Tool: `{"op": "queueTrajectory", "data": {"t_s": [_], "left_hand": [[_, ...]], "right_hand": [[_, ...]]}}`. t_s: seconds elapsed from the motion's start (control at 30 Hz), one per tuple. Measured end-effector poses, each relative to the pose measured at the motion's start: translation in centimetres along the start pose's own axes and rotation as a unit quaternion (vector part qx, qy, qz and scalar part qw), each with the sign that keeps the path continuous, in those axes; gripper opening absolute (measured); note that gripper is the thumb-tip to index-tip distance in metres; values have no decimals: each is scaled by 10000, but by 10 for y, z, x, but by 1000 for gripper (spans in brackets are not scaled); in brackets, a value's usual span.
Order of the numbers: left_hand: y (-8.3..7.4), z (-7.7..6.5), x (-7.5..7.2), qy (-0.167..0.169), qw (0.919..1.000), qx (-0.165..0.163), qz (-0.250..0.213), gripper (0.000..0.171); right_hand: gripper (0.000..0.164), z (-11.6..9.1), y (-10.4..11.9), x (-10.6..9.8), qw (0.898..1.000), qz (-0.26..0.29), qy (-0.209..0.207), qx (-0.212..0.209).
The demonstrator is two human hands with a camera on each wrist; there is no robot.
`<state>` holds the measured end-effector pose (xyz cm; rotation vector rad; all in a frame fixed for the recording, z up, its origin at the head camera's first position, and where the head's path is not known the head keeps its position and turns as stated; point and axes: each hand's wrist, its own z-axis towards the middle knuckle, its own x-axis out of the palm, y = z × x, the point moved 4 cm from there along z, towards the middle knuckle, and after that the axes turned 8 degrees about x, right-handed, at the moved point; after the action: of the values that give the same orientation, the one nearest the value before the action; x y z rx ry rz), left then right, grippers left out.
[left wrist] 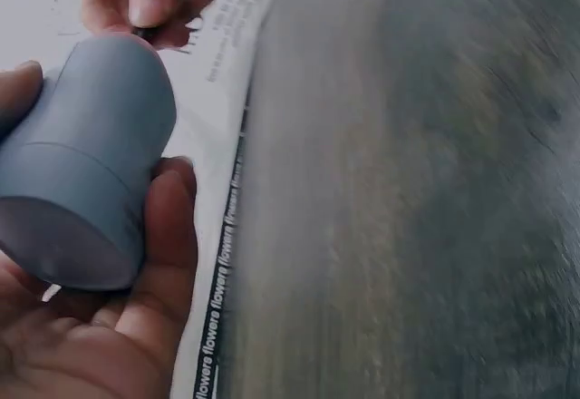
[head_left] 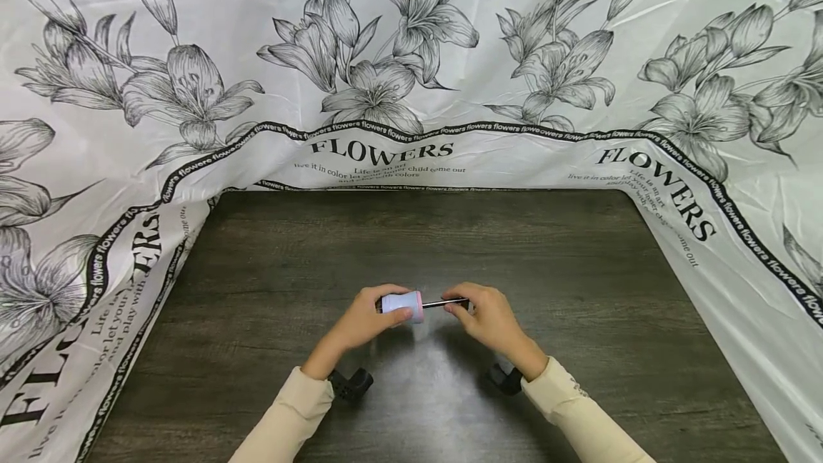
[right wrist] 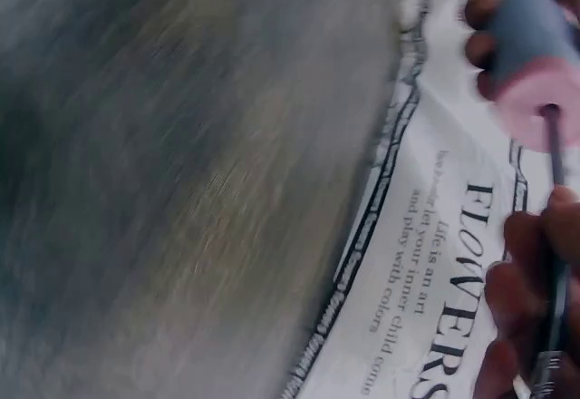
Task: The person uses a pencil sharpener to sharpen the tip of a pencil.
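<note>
My left hand (head_left: 366, 321) grips a small light-blue cylinder (head_left: 401, 304) that lies sideways above the table, its pink end (right wrist: 521, 109) turned toward my right hand. Out of a hole in the middle of that pink end comes a thin dark pencil-like stick (head_left: 436, 304). The fingers and thumb of my right hand (head_left: 491, 316) pinch this stick, a short way from the cylinder. In the left wrist view the cylinder's smooth, plain rear end (left wrist: 68, 245) faces the camera. The inner end of the stick is hidden inside the cylinder.
Both hands are over the dark wood-grain table (head_left: 418, 241). White cloth (head_left: 514, 163) printed with flowers and lettering rises behind the table and along its sides. Black wrist-worn devices (head_left: 352, 384) hang below both wrists, close to the cream sleeves (head_left: 289, 406).
</note>
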<state>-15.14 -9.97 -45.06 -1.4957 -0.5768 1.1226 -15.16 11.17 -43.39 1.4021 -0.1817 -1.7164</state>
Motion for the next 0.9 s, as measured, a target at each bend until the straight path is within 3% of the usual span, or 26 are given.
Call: {"op": "queueTrajectory", "data": {"t_s": [0.1, 0.27, 0.47, 0.6, 0.7, 0.77, 0.9], "left_hand": [[-1, 2, -4, 47, 9989, -171, -424, 40], [-3, 3, -8, 290, 9894, -795, -1181, 42], [-3, -1, -6, 630, 9667, -1232, -2152, 47], [0, -1, -5, 727, 9664, -1146, -2182, 46], [-2, 0, -5, 739, 9806, -705, -1673, 44], [-5, 0, -5, 714, 9902, -290, -1163, 41], [-11, -3, -3, 406, 9984, 387, -107, 40]], "right_hand": [[17, -1, 7, 0, 9933, -571, -615, -799], [9, -4, 15, 4, 9643, -1210, -1332, -1942], [20, -11, 23, 7, 9372, -1475, -1726, -2647], [18, -13, 25, 6, 9256, -1567, -1860, -2902], [22, -14, 24, 7, 9271, -1608, -1799, -2867], [24, -14, 22, 9, 9342, -1621, -1663, -2709], [17, -12, 19, 10, 9618, -1408, -1101, -2074]]}}
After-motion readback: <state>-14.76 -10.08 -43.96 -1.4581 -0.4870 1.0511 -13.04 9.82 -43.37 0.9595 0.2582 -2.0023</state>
